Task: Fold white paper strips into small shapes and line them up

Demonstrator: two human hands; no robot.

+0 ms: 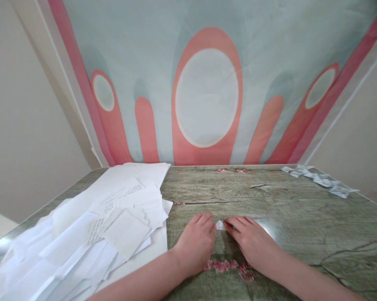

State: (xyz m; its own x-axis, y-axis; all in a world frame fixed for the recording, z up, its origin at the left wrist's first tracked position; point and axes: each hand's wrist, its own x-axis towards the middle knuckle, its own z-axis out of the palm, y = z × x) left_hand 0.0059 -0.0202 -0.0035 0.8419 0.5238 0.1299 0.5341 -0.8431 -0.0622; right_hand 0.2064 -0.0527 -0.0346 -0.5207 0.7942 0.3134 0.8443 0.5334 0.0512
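A small piece of folded white paper (220,225) lies low over the wood-patterned table, its middle rising to a point. My left hand (197,240) is closed at its left edge, thumb and fingers pressed together. From the other side my right hand (250,238) pinches its right edge. The fingers cover both ends of the paper, so only the part between them shows. To the left of my left hand spreads a heap of loose white sheets (126,234), some with lines of writing.
Several small folded papers (323,179) lie in a row at the table's (301,225) far right edge. Pink flower patterns (222,265) mark the surface by my wrists. Behind the table stands a wall panel (254,125) with coral and white shapes.
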